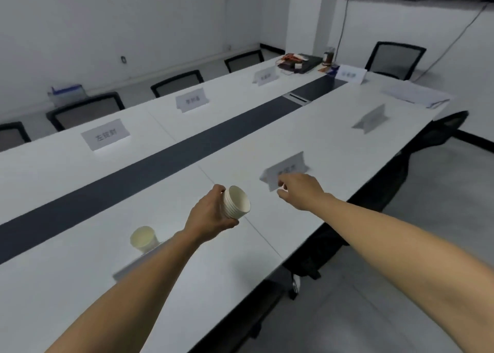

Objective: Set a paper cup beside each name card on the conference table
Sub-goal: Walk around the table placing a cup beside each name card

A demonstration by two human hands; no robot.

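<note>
My left hand (211,215) grips a stack of white paper cups (236,201), tilted with the mouths facing right, above the white conference table (80,286). My right hand (296,189) reaches over the near edge of a name card (287,169), fingers curled and touching its front; nothing shows in it. A single paper cup (143,239) stands on the table by another name card (133,265), partly hidden under my left forearm. Further name cards stand along the near side (371,118) and the far side (105,136), (192,100), (264,75).
A dark strip (160,163) runs down the table's middle. Clutter of cables and a box (298,62) sits at the far end, papers (417,94) at the right end. Black chairs (85,109) line the far side; another chair (443,130) is tucked at the near right.
</note>
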